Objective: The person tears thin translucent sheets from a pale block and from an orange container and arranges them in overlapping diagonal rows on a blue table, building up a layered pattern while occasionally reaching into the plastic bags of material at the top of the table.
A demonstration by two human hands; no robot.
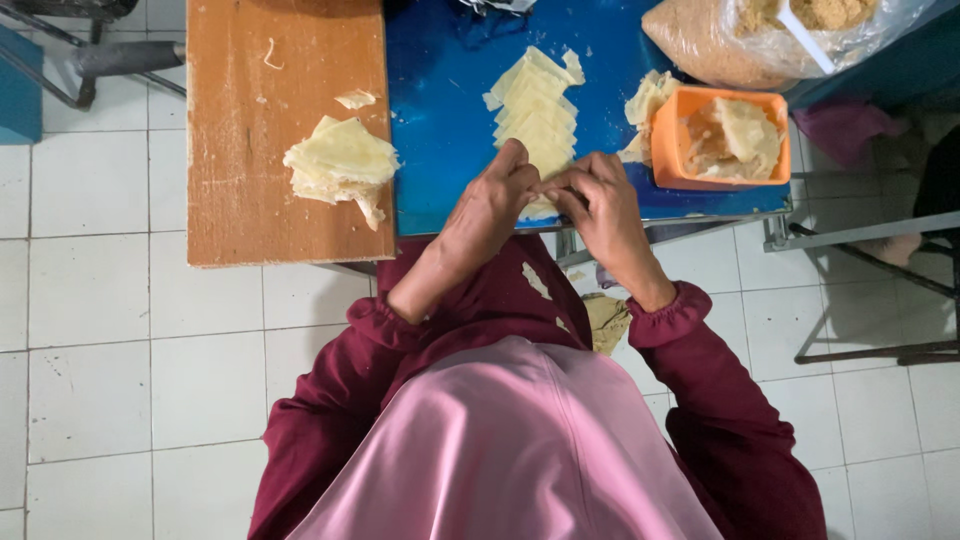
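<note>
Your left hand (490,205) and right hand (598,200) meet at the near edge of the blue table (440,120), fingertips touching each other. The fingers of both hands are pinched together on a small pale dough sheet (541,209), which is mostly hidden beneath them. A row of overlapping dough sheets (538,105) lies on the blue surface just beyond your hands. To your right, an orange tub (668,140) holds filling, with a clear bag of brown crumbs (700,45) behind it. To your left, a stack of dough sheets (340,160) rests on the wooden board (250,200).
</note>
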